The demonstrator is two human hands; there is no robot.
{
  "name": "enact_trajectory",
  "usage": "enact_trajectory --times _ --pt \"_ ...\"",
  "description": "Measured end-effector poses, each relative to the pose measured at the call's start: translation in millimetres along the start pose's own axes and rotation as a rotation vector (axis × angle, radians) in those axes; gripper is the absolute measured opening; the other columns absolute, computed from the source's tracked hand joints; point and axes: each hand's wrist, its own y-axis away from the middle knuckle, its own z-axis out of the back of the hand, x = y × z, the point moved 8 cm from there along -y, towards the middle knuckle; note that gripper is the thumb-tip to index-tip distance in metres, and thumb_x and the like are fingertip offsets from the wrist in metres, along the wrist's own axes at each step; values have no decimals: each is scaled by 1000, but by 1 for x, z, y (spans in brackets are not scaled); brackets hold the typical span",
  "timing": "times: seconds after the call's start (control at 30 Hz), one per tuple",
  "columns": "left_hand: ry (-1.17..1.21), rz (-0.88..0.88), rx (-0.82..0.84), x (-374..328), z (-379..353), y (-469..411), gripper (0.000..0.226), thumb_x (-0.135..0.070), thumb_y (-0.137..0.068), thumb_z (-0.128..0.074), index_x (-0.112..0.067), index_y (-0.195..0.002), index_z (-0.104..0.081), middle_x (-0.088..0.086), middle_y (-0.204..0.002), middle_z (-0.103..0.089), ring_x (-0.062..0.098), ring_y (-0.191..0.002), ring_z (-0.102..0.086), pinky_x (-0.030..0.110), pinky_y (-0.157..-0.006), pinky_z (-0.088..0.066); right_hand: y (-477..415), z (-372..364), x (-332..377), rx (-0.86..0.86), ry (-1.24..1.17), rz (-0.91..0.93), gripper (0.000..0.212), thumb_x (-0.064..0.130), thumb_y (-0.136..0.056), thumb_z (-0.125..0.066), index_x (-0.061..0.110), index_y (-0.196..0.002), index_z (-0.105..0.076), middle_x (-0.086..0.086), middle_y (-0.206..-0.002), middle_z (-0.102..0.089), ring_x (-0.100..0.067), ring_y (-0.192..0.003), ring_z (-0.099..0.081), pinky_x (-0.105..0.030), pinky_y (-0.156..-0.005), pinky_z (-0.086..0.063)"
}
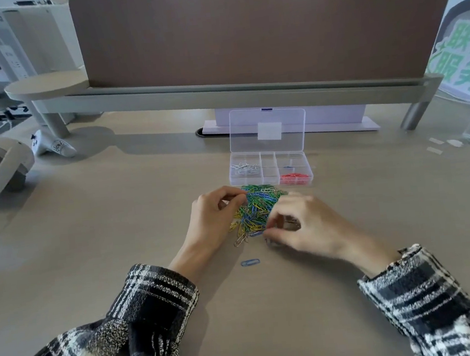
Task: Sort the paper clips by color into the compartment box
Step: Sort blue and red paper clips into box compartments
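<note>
Lone blue clip (250, 262) lies on the table (117, 218) at 6 o'clock of the mixed clip pile (256, 213). Left hand (215, 222) at pile's 9 o'clock, fingertips pinched at its edge; cannot tell if it holds a clip. Right hand (304, 222) at 3 o'clock, curled round loose silver clips (290, 223). Compartment box (269, 160) at 12 o'clock, lid open: sorted silver clips (244, 169) left, red clips (295, 178) near-right.
</note>
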Motion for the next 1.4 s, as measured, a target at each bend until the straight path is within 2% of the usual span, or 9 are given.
enact_trajectory --times 0.1,0.17,0.37,0.47,0.6,0.8,0.93,1.0,1.4 --pt "-5 -2 -8 -1 0 0 17 -20 -87 -69 -36 -81 -71 -14 -75 -73 7 -61 -53 31 -66 -52 4 -22 18 85 -32 44 39 66 -75 -63 29 -85 -72 14 -76 -55 -7 -79 -48 -22 -74 -40" --pt "-8 -10 -7 -2 1 0 18 -21 -87 -69 -37 -80 -70 -15 -75 -73 10 -60 -51 31 -64 -50 6 -30 19 138 -36 47 40 68 -75 -61 32 -88 -72 13 -78 -54 -7 -82 -46 -24 -77 -39" --pt "-6 -3 -12 -1 1 -1 17 -21 -86 -69 -37 -78 -71 -14 -75 -72 12 -56 -46 27 -57 -45 3 -34 17 166 -27 38 19 48 -79 -64 30 -75 -63 13 -79 -53 -3 -83 -41 -20 -75 -32" --pt "-3 0 -10 0 1 -1 17 -21 -86 -69 -36 -79 -71 -15 -75 -73 6 -56 -47 26 -59 -47 5 -23 8 72 -84 -17 22 47 -80 -62 26 -74 -61 16 -75 -56 -3 -83 -47 -20 -74 -40" --pt "3 -1 -8 0 0 0 15 -21 -86 -69 -34 -80 -72 -15 -76 -73 1 -54 -47 19 -57 -45 4 -9 -3 -41 -26 -37 12 31 -81 -72 22 -76 -65 18 -76 -58 -7 -85 -48 -28 -75 -45" --pt "7 3 -9 2 -1 -1 14 -22 -85 -70 -35 -81 -72 -14 -75 -72 7 -57 -48 28 -61 -49 -2 -14 3 -18 134 15 13 35 -81 -58 25 -73 -58 13 -80 -63 -13 -88 -51 -40 -78 -46" --pt "8 3 -10 3 0 0 11 -20 -85 -70 -30 -83 -74 -12 -76 -73 3 -56 -49 26 -63 -50 0 -8 2 -101 156 4 12 29 -80 -66 23 -72 -59 13 -79 -65 -14 -87 -55 -39 -77 -47" --pt "14 7 -8 4 0 -1 12 -20 -86 -70 -30 -83 -74 -12 -76 -73 4 -58 -51 30 -66 -54 3 -5 3 -117 138 11 10 31 -79 -66 24 -72 -61 14 -80 -66 -11 -89 -55 -38 -80 -46" --pt "11 4 -9 3 0 -1 10 -20 -86 -69 -28 -85 -74 -12 -76 -73 1 -56 -51 32 -65 -56 2 -8 10 -68 152 38 9 28 -78 -67 25 -70 -64 16 -82 -68 -10 -90 -55 -40 -77 -47"
